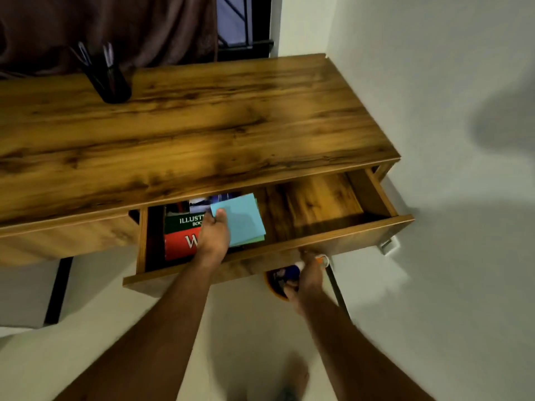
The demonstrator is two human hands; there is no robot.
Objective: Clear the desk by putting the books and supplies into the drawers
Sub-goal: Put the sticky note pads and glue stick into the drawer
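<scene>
1. White walls (434, 53) and a pale floor (246, 328) frame a wooden surface (202, 117) set against a dark curtain (115, 24) and a barred window (243, 21).
2. One drawer (318, 206) under the right half of the surface stands pulled out, its right part bare wood.
3. Books (179, 235) lie flat in the drawer's left part, a green-and-red cover on top.
4. Blue paper sheets (243, 221) lie partly over the books, with a green sheet edge showing beneath.
5. A black pen cup (111, 82) stands on the surface at the back left, pens sticking out.
6. The left hand (214, 233) reaches into the drawer, thumb and fingers pinching the near-left corner of the blue paper sheets.
7. The right hand (307, 276), below the drawer front, grips a small bundle of supplies (289, 273); blur hides what they are.
</scene>
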